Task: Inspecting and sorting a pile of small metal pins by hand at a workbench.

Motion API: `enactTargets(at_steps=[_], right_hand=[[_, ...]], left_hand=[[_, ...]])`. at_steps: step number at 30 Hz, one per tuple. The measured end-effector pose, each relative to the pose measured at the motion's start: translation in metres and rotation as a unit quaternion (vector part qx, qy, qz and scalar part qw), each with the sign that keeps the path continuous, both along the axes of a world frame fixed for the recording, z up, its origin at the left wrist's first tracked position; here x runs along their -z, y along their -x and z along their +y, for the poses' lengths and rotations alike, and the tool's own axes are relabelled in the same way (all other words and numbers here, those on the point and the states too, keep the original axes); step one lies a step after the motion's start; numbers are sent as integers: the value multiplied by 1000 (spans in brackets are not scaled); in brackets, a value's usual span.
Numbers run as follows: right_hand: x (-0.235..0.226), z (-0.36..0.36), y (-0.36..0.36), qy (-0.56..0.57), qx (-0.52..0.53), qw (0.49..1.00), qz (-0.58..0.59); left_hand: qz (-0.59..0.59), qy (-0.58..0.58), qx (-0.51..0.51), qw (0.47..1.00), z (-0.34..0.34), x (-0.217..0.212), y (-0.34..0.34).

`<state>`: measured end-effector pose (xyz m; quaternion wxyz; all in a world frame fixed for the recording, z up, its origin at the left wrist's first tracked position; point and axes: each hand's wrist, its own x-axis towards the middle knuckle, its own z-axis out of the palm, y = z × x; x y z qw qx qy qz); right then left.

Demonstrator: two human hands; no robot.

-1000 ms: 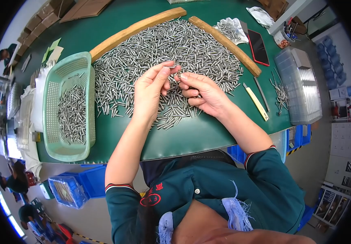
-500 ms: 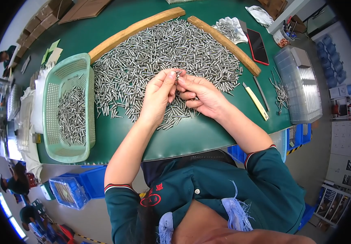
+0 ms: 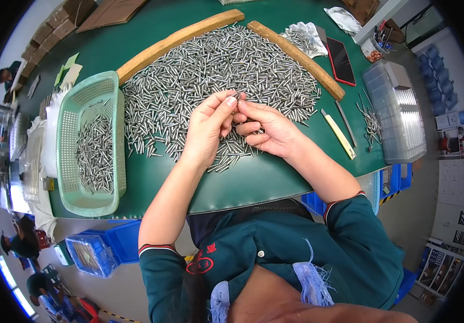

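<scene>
Both my hands meet over the near part of a wide heap of small metal pins [image 3: 215, 59] on the green table. Between thumb and finger, my left hand [image 3: 210, 121] pinches a small metal pin [image 3: 237, 96], only its upper bit showing. The fingers of my right hand [image 3: 267, 126] are closed against the same pin from the other side, thumb and forefinger at its tip. How much of it lies hidden behind the fingertips I cannot tell. To the left stands a light green plastic basket [image 3: 118, 161] with a smaller pile of the same pins inside.
Two wooden bars [image 3: 181, 42] border the heap's far side. On the right lie a cream-handled cutter knife [image 3: 339, 135], a thin metal strip [image 3: 346, 124], a red-edged phone [image 3: 340, 62], loose metal rods [image 3: 370, 121] and clear plastic boxes [image 3: 404, 121]. Blue crates [image 3: 94, 253] stand below the table.
My fingertips have shifted slightly around the pin, and the right thumb and forefinger sit a little differently. Basket and heap look unchanged.
</scene>
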<state>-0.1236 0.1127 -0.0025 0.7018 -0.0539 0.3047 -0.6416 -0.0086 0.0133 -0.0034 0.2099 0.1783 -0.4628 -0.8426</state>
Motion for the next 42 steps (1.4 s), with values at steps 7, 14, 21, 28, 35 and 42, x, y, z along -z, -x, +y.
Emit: enactTargets(at_steps=[7, 14, 21, 28, 35, 42], right_hand=[[2, 0, 0, 11, -8, 1000, 24], [0, 1, -2, 6, 0, 996, 92], [-11, 1, -5, -32, 53, 902, 428], [-15, 4, 4, -38, 20, 908, 416], [-4, 1, 7, -35, 25, 951, 307], [0, 0, 10, -11, -7, 1000, 16]], left_hand=[[-6, 12, -9, 1000, 0, 1, 0], [-33, 85, -74, 993, 7, -6, 3], [-102, 338, -129, 927, 0, 10, -1], [-121, 501, -153, 843, -1, -3, -2], [-47, 646, -186, 739, -3, 0, -1], [-32, 525, -171, 833, 2, -3, -1]])
